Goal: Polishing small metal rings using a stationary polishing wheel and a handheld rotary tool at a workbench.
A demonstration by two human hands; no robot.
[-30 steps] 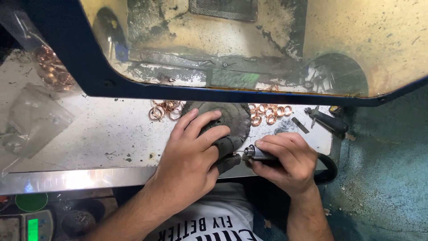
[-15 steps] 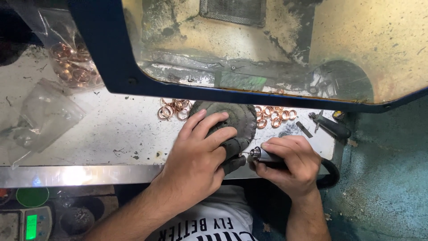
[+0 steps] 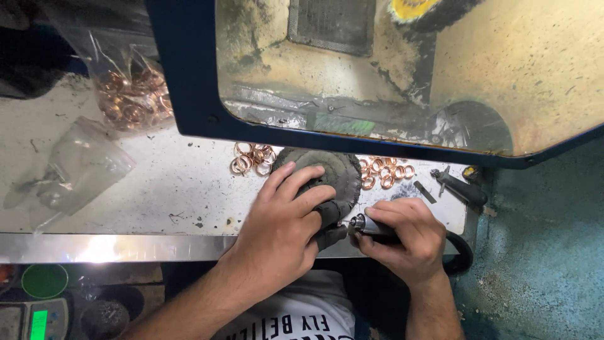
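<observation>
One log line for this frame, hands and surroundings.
left hand: pressing dark round pad | right hand: gripping rotary handpiece | nearby: copper rings on bench

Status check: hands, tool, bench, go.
Left hand pressed on dark round pad. Right hand gripping handheld rotary tool, tip at pad's edge. Copper rings loose on both sides of the pad, untouched.
</observation>
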